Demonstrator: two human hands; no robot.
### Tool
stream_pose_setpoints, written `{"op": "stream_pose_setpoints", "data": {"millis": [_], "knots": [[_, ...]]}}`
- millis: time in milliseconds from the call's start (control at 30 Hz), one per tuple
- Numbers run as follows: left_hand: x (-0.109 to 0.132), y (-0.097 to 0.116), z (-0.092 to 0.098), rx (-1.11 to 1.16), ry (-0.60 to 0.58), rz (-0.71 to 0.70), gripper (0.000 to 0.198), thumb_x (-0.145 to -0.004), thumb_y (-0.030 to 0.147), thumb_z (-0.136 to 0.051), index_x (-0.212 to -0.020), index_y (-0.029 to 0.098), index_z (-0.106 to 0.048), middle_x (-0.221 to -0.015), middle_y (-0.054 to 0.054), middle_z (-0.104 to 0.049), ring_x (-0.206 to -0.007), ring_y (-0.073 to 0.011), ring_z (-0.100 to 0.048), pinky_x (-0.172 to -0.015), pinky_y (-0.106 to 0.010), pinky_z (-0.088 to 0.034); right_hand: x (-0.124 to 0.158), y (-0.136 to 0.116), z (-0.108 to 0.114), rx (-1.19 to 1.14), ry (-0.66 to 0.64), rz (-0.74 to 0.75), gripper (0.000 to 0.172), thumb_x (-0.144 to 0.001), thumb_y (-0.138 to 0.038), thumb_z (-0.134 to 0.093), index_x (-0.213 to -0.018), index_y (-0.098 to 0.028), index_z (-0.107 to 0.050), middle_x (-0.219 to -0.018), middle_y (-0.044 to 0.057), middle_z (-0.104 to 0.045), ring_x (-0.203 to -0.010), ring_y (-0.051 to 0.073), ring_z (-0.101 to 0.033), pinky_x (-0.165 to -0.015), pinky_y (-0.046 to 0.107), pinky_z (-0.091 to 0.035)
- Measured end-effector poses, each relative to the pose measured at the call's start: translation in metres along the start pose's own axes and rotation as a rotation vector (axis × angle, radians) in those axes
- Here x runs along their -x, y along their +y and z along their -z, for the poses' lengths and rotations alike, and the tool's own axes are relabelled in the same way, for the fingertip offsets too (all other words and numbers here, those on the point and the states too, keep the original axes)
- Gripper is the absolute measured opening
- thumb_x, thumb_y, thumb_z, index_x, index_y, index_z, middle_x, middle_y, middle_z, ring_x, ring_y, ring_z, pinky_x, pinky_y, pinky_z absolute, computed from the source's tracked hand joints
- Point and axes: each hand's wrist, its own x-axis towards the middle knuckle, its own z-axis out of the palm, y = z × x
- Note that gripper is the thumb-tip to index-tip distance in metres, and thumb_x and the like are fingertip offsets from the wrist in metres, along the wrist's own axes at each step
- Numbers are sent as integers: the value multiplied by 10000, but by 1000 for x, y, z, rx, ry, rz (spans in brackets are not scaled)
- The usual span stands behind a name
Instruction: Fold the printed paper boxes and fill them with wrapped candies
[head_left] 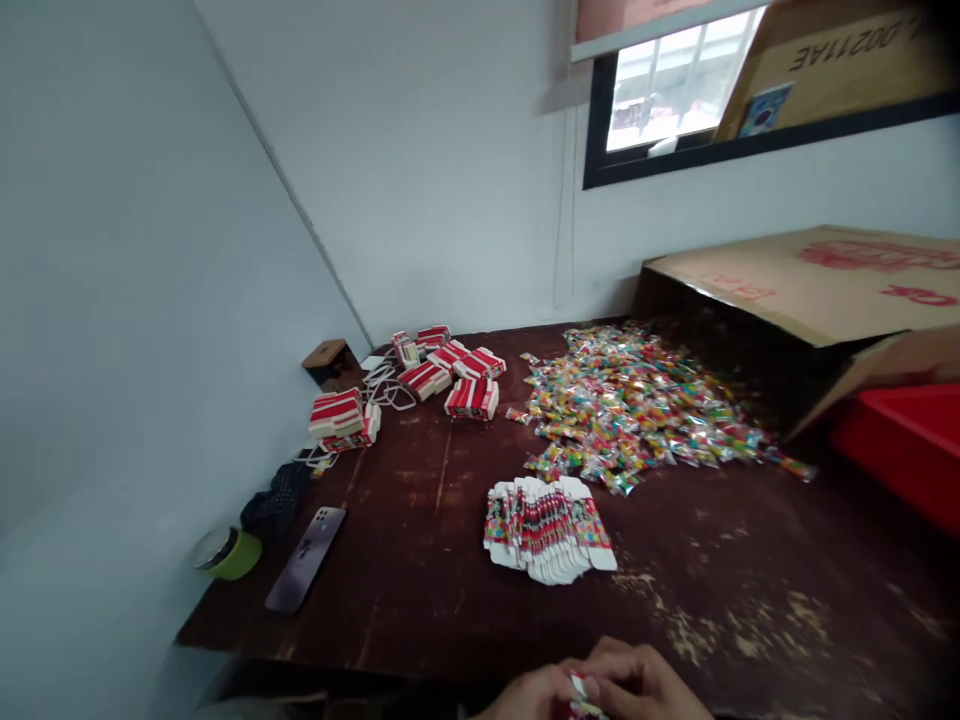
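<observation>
At the bottom edge of the head view, my left hand (529, 692) and my right hand (645, 680) meet around a small red-and-white carton (581, 690), mostly hidden by my fingers. Ahead on the dark wooden table (420, 600) lies a fanned stack of flat printed cartons (547, 528). Beyond it spreads a heap of colourful wrapped candies (637, 405), spilling from a tipped cardboard box (817, 285). Several folded red-and-white boxes (446, 375) lie at the far left of the table.
A phone (306, 557) lies near the table's left edge, beside a green-lidded jar (225, 552) and a dark bundle (276, 500). White cables (386, 385) and a small wooden block (326, 358) sit by the wall. A red bin (907, 440) stands at the right.
</observation>
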Motion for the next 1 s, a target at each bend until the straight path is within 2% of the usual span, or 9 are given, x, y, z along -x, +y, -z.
{"op": "stream_pose_setpoints", "data": {"millis": [67, 133, 300, 433, 500, 633, 700, 833, 1000], "knots": [[0, -2, 2, 143, -35, 58, 374, -611, 410, -678, -862, 133, -687, -818, -67, -620, -811, -197, -536, -871, -350, -371, -1, 0, -2, 37, 75, 22, 440, -806, -571, -561, -776, -179, -759, -782, 64, -650, -771, 192, -606, -697, 280, -457], [5, -2, 5, 117, -38, 91, 471, -600, 427, -731, -971, 142, -677, -842, -61, -636, -813, -198, -557, -884, -361, -366, 2, -1, -4, 110, 107, 65, 447, -862, -535, -498, -774, -176, -750, -776, 62, -641, -749, 179, -602, -679, 268, -454], [16, -4, 12, -34, -133, 45, 605, -692, 515, -715, -1191, 198, -585, -1104, -59, -623, -1040, -208, -560, -968, -343, -322, 24, -11, -8, 350, -34, 295, 315, -925, -374, -445, -964, -211, -711, -959, 75, -643, -874, 175, -592, -763, 256, -452], [11, -2, 10, -82, -129, 39, 517, -726, 513, -680, -1114, 182, -595, -1030, -58, -651, -962, -190, -584, -885, -328, -382, 11, -19, 19, 536, -112, 388, 266, -924, -294, -463, -829, -211, -697, -855, 25, -658, -824, 145, -588, -730, 221, -442], [8, 8, 9, -130, -53, 36, 463, -676, 433, -738, -1031, 163, -612, -932, -43, -665, -842, -162, -585, -794, -293, -405, -17, -17, 54, 627, -24, 387, 295, -944, -262, -423, -815, -205, -681, -821, 15, -663, -821, 140, -594, -749, 223, -449], [13, 43, 25, -392, -18, 64, 470, -518, 275, -832, -936, 172, -644, -813, 30, -623, -753, -112, -520, -697, -215, -368, -79, 8, 130, 1044, 628, 236, 333, -905, -242, -464, -1211, -168, -571, -1265, 139, -557, -1164, 285, -485, -945, 420, -411], [23, 57, 43, -562, -91, 162, 521, -485, 287, -849, -961, 195, -658, -770, 52, -598, -716, -103, -494, -668, -209, -359, -90, 31, 146, 1088, 691, 209, 353, -900, -204, -448, -1230, -139, -556, -1277, 164, -545, -1191, 304, -465, -963, 453, -401], [41, 61, 75, -689, -63, 320, 495, -430, 348, -868, -825, 175, -625, -697, 65, -584, -619, -83, -473, -600, -206, -368, -61, 86, 126, 1112, 780, 274, 326, -914, -159, -382, -1149, -145, -607, -1196, 143, -592, -1126, 271, -508, -973, 423, -413], [21, 40, 66, -225, 39, 93, 476, -723, 389, -679, -1098, 190, -463, -941, -43, -640, -711, -155, -642, -551, -228, -470, 8, 131, 59, 1118, 727, 318, 441, -890, -323, -502, -1314, -204, -503, -1305, 125, -549, -1194, 302, -500, -979, 466, -414]]}}
